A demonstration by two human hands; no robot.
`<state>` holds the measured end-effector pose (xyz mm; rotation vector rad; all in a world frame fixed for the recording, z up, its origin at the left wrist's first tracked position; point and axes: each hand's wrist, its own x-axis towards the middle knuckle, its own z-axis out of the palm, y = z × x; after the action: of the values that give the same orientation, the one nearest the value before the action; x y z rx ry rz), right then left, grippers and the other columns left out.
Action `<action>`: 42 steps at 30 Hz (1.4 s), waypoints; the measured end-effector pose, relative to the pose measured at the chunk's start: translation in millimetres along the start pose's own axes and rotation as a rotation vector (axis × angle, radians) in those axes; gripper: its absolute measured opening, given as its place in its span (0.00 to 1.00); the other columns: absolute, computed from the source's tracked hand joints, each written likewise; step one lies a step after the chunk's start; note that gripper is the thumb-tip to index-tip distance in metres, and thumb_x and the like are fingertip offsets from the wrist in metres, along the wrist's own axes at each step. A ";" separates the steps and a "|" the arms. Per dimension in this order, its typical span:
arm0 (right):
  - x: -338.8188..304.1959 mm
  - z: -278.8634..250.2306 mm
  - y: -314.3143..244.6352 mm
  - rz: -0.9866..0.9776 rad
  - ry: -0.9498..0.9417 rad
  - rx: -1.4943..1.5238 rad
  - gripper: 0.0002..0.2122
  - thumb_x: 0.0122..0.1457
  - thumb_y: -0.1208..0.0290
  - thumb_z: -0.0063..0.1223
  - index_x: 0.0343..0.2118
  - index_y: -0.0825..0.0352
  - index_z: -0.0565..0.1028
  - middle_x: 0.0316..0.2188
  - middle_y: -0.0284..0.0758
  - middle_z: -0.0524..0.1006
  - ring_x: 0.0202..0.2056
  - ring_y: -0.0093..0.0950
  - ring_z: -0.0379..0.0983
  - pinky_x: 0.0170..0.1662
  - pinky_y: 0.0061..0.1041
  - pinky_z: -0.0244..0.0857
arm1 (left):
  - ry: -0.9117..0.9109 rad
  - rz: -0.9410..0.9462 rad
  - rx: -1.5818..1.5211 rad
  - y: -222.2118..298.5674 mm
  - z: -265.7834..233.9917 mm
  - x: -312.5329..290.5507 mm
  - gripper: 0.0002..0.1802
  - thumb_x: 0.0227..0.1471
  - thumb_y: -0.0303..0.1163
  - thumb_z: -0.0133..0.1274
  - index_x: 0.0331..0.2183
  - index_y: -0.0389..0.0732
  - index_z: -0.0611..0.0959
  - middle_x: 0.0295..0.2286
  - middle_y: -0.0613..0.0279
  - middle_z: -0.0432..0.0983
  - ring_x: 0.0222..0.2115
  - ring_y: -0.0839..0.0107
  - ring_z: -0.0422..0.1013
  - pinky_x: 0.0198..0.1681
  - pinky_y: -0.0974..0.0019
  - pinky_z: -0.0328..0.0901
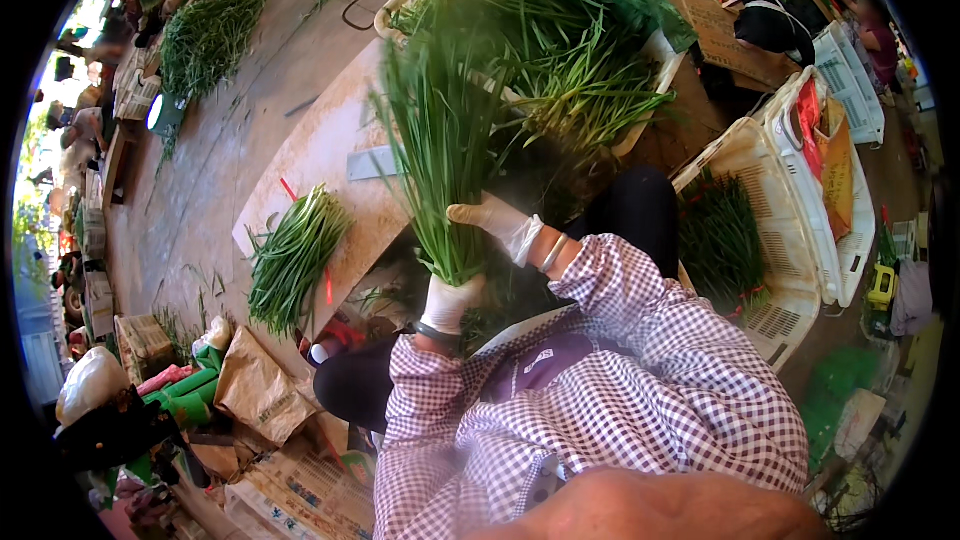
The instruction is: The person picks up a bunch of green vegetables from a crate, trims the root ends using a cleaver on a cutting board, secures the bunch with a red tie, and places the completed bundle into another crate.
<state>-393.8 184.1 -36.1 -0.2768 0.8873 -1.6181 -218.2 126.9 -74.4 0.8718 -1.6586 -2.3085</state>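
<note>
Left hand [452, 306]: gloved, closed around the butt end of the bunch [438, 140].
Right hand [497, 223]: gloved, holding the stalks from the bunch's right side, just beyond the left hand; fingers behind the bunch cannot be seen.
Bunch: in both hands, lying ahead of the left hand; long axis runs away from the person, butt end near, leaf tips far and blurred. The right hand is the nearer one to the leaves.
Tied bundle [300, 258]: left of the bunch, apart from it, with red ties.
Counter [335, 138]: left of the bunch, under the tied bundle.
Plate [371, 163]: flat, grey, on the counter just left of the bunch.
Crate [792, 215]: white, well right of the bunch, greens [718, 240] inside.
Pile [560, 50]: loose stalks, beyond the bunch and to its right.
</note>
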 end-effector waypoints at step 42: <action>79.1 69.4 -67.7 -0.368 -0.290 -0.849 0.30 0.39 0.72 0.73 0.48 0.69 0.72 0.37 0.34 0.79 0.39 0.25 0.74 0.43 0.27 0.71 | 0.266 0.625 -0.158 211.7 -25.8 59.7 0.21 0.40 0.15 0.62 0.41 0.32 0.80 0.37 0.57 0.80 0.35 0.68 0.76 0.40 0.66 0.72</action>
<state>-421.5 84.1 33.9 -1.2932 1.3056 -1.3844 -294.0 0.9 91.3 0.4993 -1.3616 -1.7778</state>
